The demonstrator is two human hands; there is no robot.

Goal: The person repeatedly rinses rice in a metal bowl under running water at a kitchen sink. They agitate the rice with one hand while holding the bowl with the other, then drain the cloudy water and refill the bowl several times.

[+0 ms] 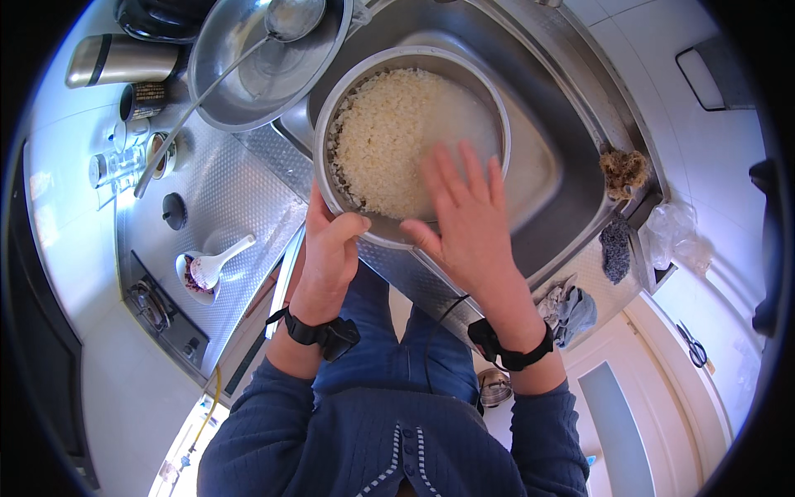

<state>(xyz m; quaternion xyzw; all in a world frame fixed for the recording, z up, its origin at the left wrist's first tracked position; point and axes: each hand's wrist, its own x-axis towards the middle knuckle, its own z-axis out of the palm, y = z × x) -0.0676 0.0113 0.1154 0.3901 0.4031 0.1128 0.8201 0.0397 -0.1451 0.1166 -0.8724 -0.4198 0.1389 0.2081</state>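
A round stainless-steel pot (504, 133) of white rice (382, 143) and cloudy water (463, 118) is held over the sink (577, 168). The rice is banked on the pot's left side and the water lies to the right. My left hand (329, 255) grips the near-left rim, thumb on top and fingers below. Palm down, my right hand (475, 230) reaches over the near-right rim, its fingers apart above the watery side. Whether those fingertips touch the water I cannot tell.
A large metal basin (217, 105) with a long-handled ladle (202, 96) stands on the left. Nearer are a bowl (208, 295) with a white rice paddle (214, 267) and a gas hob (155, 310). Scouring pads (623, 174) and a cloth (571, 314) lie right of the sink.
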